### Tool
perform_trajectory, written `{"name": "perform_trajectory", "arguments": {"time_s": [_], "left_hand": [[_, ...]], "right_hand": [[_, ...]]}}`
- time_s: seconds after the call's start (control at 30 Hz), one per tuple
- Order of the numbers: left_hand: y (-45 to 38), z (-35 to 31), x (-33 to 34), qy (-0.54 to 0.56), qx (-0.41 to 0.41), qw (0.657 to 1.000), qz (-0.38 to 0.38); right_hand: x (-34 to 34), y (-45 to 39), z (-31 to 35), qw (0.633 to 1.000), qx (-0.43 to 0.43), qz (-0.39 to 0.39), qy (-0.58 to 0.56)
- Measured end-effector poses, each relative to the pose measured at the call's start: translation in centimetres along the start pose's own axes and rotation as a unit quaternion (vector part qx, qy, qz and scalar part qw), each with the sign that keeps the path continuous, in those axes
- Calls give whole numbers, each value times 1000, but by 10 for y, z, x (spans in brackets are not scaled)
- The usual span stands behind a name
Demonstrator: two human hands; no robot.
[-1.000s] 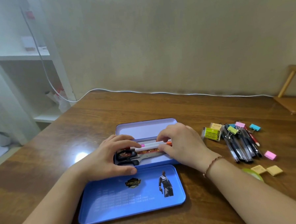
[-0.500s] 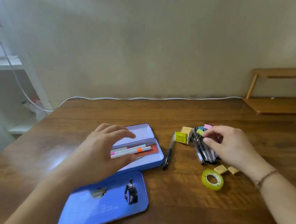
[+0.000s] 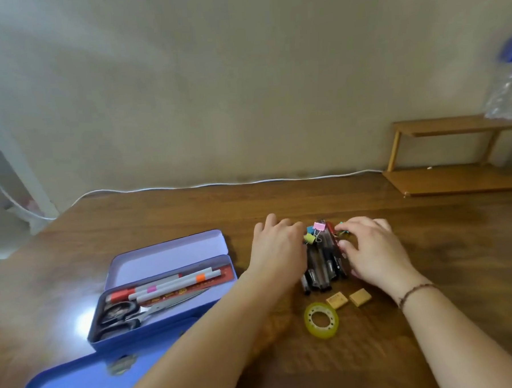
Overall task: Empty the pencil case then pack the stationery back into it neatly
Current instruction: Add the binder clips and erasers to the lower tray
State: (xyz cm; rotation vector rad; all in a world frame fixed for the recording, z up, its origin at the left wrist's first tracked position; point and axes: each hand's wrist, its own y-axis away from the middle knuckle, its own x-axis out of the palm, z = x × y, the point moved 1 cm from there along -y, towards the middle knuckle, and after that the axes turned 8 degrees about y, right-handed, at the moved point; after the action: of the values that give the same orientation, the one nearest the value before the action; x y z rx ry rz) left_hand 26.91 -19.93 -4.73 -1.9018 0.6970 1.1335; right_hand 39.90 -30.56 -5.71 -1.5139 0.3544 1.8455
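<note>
The blue metal pencil case [image 3: 155,332] lies open at the left, holding white markers [image 3: 176,282], a red ruler [image 3: 223,277] and black-handled scissors [image 3: 121,315]. Its lilac inner lid [image 3: 169,254] leans back. A bundle of black pens [image 3: 322,264] with coloured binder clips [image 3: 314,232] at its far end lies right of the case. My left hand [image 3: 277,249] rests against the bundle's left side, fingers apart. On the right side my right hand [image 3: 370,250] curls at the pens, thumb and forefinger by the red pen [image 3: 330,229]; whether it grips is unclear.
A blue printed lid [image 3: 81,384] lies flat in front of the case. A yellow tape roll [image 3: 321,319] and two tan erasers [image 3: 337,300] sit near the pens. A white cable [image 3: 218,184] runs along the wall. A wooden shelf [image 3: 455,177] with a plastic bottle [image 3: 507,88] stands far right.
My left hand left the case and moved right to the pens' left side. The right hand stays at the pens. The loose black pen beside the case is gone. The view swung right.
</note>
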Motion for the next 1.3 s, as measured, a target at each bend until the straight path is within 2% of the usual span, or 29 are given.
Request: {"name": "perform_trajectory", "arguments": {"time_s": [0.17, 0.37, 0.5, 0.6, 0.67, 0.8, 0.87, 0.97, 1.07, 1.2, 1.3], "left_hand": [[-26, -2, 15, 20, -28, 999, 29], [-34, -3, 18, 40, -32, 998, 38], [-30, -3, 15, 64, -27, 994, 80], [-20, -4, 8, 107, -17, 990, 89], [-11, -7, -3, 149, 4, 986, 69], [24, -10, -34, 219, 31, 975, 22], [49, -7, -49, 237, 30, 971, 32], [77, 6, -58, 228, 20, 972, 54], [87, 23, -56, 204, 21, 977, 54], [85, 38, -54, 190, 20, 980, 60], [86, 44, -57, 159, 50, 984, 56]], "right_hand": [[0, -5, -11, 999, 46, 24, 9], [4, -10, -15, 997, 28, 66, 38], [9, -12, -17, 993, 29, 105, 40], [6, -12, -14, 997, 67, 27, 3], [3, -11, -14, 995, 95, -18, -24], [-1, -11, -14, 981, 119, -71, -137], [-4, -10, -12, 971, 119, -92, -187], [-12, -6, -5, 972, 77, -138, -171], [-20, 7, 10, 972, -2, -158, -173], [-26, 30, 38, 956, -89, -148, -237], [-29, 46, 62, 934, -106, -118, -319]]}}
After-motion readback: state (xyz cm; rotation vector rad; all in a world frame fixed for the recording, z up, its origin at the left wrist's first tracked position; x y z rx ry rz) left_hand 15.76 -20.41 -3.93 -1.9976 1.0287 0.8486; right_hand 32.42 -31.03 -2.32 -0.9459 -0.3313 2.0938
